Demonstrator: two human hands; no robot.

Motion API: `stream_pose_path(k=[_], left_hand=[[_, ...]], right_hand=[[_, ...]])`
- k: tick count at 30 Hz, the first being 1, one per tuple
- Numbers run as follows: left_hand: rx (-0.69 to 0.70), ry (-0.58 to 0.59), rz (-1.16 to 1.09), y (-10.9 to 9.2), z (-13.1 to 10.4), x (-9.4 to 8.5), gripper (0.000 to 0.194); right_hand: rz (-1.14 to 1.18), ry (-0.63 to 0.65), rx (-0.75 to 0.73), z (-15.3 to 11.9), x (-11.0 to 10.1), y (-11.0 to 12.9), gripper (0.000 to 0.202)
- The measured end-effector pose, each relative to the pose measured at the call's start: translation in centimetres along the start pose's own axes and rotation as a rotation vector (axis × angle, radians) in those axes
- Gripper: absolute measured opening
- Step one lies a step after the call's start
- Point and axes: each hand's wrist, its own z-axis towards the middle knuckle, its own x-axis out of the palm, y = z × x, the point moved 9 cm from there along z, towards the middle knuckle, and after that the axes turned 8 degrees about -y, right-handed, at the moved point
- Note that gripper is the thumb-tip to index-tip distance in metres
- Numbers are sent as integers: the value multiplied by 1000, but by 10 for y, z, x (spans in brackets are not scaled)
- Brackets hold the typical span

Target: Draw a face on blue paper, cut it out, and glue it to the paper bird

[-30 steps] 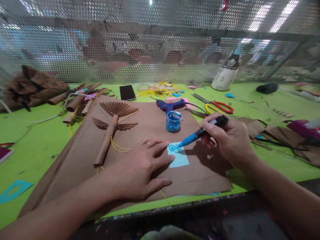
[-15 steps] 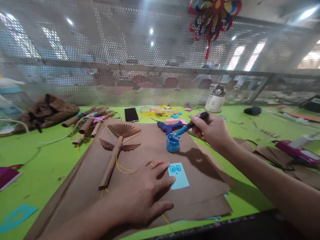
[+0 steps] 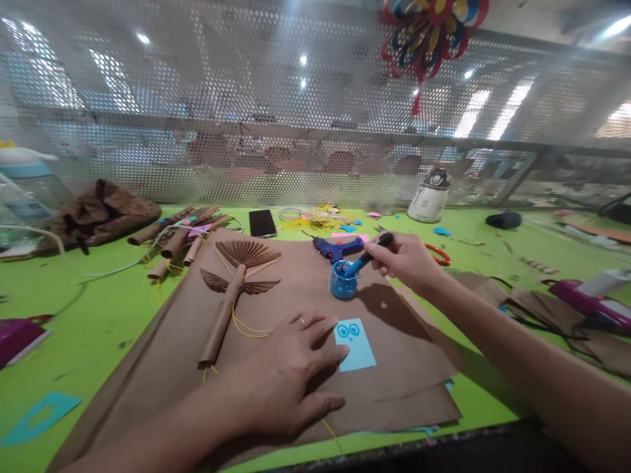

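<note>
Between the fingers of my right hand (image 3: 401,256) is a blue-and-black brush-like tool (image 3: 366,258), tilted, its lower end inside a small paint-stained jar (image 3: 344,281) of blue paint. What its tip looks like is hidden in the jar. My left hand (image 3: 300,371) lies spread on brown paper (image 3: 394,341), two fingertips on the left edge of a light blue paper square (image 3: 362,355). Two ringed eyes and a small mark are drawn on that square in blue. Left of this hand rests a rolled brown paper figure (image 3: 225,312) with pleated fans and yellow string.
Behind the jar lies a blue glue gun (image 3: 340,248). A phone (image 3: 262,223), yellow scraps (image 3: 325,217) and a white bottle (image 3: 430,196) stand farther back. More paper rolls (image 3: 175,243) lie at the left, a purple tool (image 3: 591,301) at the right, before a perforated metal screen (image 3: 296,151).
My right hand has moved slightly down and left, and the brush-like tool sits lower in the jar. My left hand stays on the square. The whole view has shifted a little.
</note>
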Motion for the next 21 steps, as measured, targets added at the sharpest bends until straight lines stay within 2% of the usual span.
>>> stream_pose_path(k=[2,4,6,10,13,15,21], left_hand=[[-9,-6,-4,1,0,-1,48],[-9,-12,-13,1,0,-1,48],[-4,-18,-23,0,1,-2,48],[-3,-27,-29,-1,1,-3,48],[-5,-14,-23,-1,1,-2,48],[-11,6,-25,0,0,0,48],[-27,29,-23,4,0,4,49]], right_hand=[[63,-82,17,1,-13,-1,36],[112,-119,42,0,-17,-5,36],[114,-86,56,-1,-9,-8,36],[78,53,61,-4,20,-9,33],[70,92,57,-5,26,-8,32],[77,64,56,-4,19,-8,34],[207,-109,87,-3,-22,-8,40]])
